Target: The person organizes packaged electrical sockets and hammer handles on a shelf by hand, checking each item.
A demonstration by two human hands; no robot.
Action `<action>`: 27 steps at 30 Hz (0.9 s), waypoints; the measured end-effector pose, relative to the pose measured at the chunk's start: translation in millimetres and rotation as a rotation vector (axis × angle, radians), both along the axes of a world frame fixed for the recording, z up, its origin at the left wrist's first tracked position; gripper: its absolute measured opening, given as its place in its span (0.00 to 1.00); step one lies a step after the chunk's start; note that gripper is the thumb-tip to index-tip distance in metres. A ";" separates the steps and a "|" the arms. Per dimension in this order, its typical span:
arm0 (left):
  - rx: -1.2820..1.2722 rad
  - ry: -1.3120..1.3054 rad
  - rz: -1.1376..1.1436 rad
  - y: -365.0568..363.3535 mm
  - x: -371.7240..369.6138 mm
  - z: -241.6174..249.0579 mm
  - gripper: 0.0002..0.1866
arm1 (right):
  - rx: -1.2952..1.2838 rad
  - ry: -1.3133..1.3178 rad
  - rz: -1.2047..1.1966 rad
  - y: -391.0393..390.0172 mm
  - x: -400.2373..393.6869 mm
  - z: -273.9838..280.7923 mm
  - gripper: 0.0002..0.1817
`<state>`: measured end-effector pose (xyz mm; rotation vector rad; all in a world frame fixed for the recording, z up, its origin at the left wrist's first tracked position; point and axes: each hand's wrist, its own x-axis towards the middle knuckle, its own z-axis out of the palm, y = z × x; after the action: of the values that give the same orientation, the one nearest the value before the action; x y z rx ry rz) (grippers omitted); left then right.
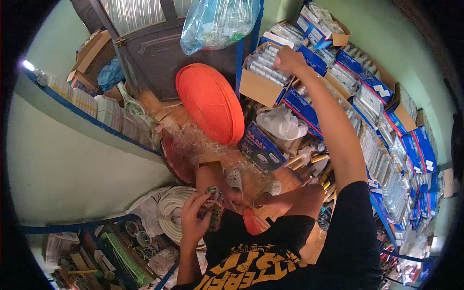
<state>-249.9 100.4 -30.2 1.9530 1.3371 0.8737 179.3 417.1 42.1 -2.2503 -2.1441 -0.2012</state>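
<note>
My left hand [194, 215] is low in front of my body, its fingers wrapped round a dark, multicoloured patterned bundle [212, 205] whose kind I cannot make out. Stretched far forward, my right hand [289, 61] is at an open cardboard box [261, 87] filled with rows of clear-wrapped packets [267, 62]. Its fingers are curled down at the packets on the box's right side; what they pinch is hidden.
A large orange roll of webbing [210, 104] stands ahead. Blue boxes [302, 107] of packets line the right wall. A clear blue bag [220, 24] hangs above. Coiled white hose [174, 212] lies at left, near a shelf with a green strip [123, 258].
</note>
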 end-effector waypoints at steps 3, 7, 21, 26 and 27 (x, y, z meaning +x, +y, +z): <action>-0.029 -0.018 0.027 -1.7 -6.4 -4.0 0.25 | -0.011 0.098 0.063 6.5 11.3 7.6 0.20; -0.063 -0.047 0.031 -2.1 -5.6 -1.0 0.25 | -0.019 0.157 0.040 1.2 21.5 29.3 0.21; 0.239 -0.300 -0.013 30.5 41.0 40.0 0.21 | 0.703 1.892 0.138 -213.3 -25.3 43.2 0.12; 0.458 -0.379 -0.193 33.1 90.5 88.4 0.27 | 0.522 2.203 0.041 -307.6 -101.8 2.7 0.10; 0.509 -0.364 -0.248 35.0 99.9 97.2 0.29 | 0.577 2.242 0.028 -316.1 -119.8 -4.3 0.10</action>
<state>-149.9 135.4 67.0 2.1265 0.6868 1.4613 59.5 101.0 37.9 -0.7275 -0.5566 0.9890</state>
